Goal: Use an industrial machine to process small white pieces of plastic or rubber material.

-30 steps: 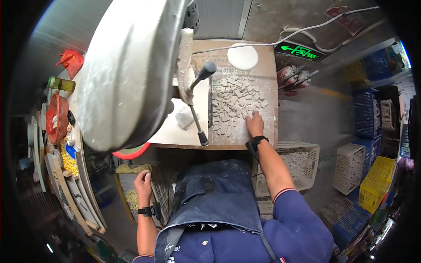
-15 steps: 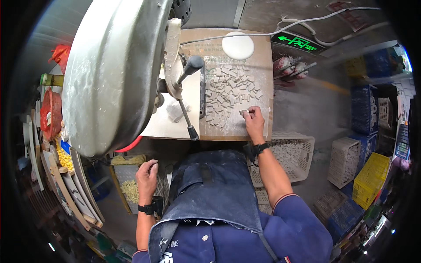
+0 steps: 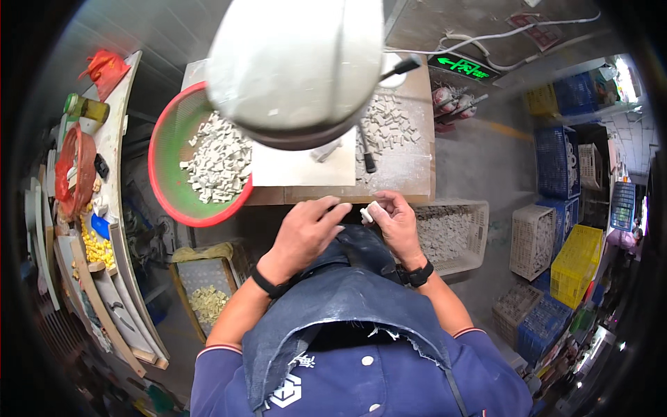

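At the counter's point(image 3: 306, 194) near edge, we pinch a small white block point(image 3: 369, 213) in the right hand point(image 3: 397, 222); the left hand point(image 3: 306, 233) hovers beside it, fingers loosely curled, empty as far as we see. Beyond: many blocks on the counter point(image 3: 389, 125), more heaped in the red basket point(image 3: 174, 201). Sorting looks partway done.

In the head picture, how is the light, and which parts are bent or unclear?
Head view: even daylight, soft shadows, no strong glare. Fisheye bends the workbench edge and the stacked crates toward a black rim. The large pale dome close to the lens looks soft. Both hands, left hand and right hand, with the small white piece, are sharp.
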### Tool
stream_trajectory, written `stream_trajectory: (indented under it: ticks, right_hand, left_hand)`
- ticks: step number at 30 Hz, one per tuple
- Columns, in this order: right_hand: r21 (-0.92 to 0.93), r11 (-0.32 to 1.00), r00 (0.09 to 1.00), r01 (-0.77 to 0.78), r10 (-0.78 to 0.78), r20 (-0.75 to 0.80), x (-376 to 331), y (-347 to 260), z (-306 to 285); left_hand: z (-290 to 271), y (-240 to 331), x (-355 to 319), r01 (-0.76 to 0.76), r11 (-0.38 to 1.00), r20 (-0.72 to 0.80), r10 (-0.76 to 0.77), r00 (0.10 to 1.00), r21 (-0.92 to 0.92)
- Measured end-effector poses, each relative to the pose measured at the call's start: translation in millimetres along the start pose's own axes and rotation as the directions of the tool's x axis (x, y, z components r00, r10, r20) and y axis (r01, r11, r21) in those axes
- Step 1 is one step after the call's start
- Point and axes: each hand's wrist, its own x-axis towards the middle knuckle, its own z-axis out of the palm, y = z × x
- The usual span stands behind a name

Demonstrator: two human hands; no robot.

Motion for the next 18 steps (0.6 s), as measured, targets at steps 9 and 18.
stream_trajectory:
  ticks: [9,18]
  right_hand:
    - [-0.104,0.984,0.983,-0.142,0.153,0.098,10.8,-6.1,69.9]
    - [-0.050,0.958,0.944,-0.282,0.287,0.165,32.7,-14.7,111.5]
  left_hand:
    - [2.7,-31.0,-24.9,-0.083,0.991,-0.163,0.099,0.982,0.101]
    - [-16.7,-61.2,-36.9,0.133,0.923,-0.239,-0.230,0.943,-0.361]
